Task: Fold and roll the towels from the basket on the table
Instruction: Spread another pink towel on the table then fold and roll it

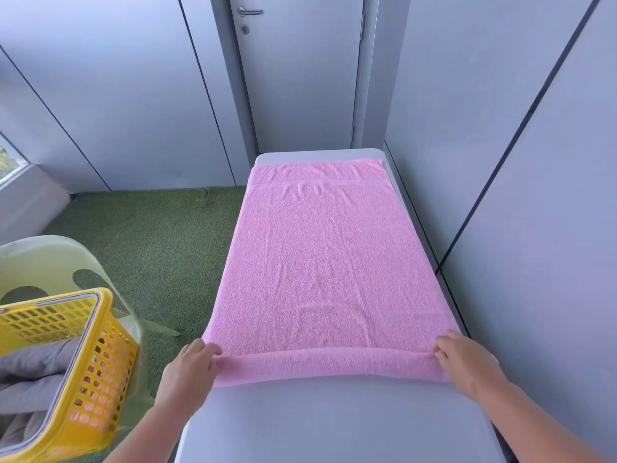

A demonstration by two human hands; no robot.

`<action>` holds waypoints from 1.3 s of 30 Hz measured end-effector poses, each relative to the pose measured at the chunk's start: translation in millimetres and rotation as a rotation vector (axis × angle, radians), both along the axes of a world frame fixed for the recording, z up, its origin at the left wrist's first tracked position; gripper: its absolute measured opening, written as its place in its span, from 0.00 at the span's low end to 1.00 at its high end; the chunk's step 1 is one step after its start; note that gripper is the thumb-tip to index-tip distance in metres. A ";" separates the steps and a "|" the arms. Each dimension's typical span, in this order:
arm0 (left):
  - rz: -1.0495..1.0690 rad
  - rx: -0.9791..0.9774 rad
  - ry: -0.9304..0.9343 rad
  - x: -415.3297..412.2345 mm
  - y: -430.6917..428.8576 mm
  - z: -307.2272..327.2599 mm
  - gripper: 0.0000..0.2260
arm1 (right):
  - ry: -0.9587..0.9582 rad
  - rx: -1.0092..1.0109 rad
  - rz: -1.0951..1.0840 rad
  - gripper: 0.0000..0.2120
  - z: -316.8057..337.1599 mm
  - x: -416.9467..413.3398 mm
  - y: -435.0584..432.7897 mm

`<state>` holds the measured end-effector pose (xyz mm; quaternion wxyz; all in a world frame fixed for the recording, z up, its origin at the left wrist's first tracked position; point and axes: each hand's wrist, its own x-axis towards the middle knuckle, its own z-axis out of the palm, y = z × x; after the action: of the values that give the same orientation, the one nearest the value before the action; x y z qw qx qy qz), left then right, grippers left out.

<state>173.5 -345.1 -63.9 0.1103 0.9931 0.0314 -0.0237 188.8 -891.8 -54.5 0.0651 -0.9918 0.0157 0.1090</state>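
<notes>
Progress: early, as I judge it. One pink towel [329,262] lies spread flat along the grey table [334,426], filling the centre of the frame up to the table's far end near the door [300,78]. Only its near edge is turned over into a narrow band; no finished roll is in view.
Left to do: the rest of this towel's folding or rolling, then the grey towels [36,369] heaped in the yellow basket [110,369] at the lower left of the frame.
Left hand [188,372]: at the towel's near left corner, fingers curled closed and pinching the turned-over edge.
Right hand [467,362]: at the near right corner, fingers bent down onto the same band, gripping it.
Towel relative to hands: the band stretches straight between the two hands, low in the frame; the rest of the towel runs away from them toward the upper centre.
Basket relative to hands: just left of the left forearm, apart from the table, standing on a pale green chair [50,259].
</notes>
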 end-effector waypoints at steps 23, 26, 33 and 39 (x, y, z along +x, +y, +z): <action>-0.083 0.001 -0.006 -7.5 -4.8 1.0 0.05 | -0.017 0.035 0.089 0.11 3.3 -13.8 11.1; -0.158 0.050 0.043 -11.7 -5.6 3.7 0.11 | 0.057 -0.016 0.210 0.20 3.6 -15.0 8.2; -0.192 0.157 0.107 -11.4 -8.2 3.8 0.16 | 0.145 -0.110 0.163 0.11 7.5 -11.1 13.4; -0.174 0.085 0.055 -11.4 -6.0 -1.1 0.16 | 0.101 -0.050 0.116 0.13 1.1 -12.4 7.8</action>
<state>162.1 -351.1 -65.0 0.0648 0.9948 -0.0508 -0.0591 176.3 -884.0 -53.4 0.0332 -0.9856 -0.0356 0.1619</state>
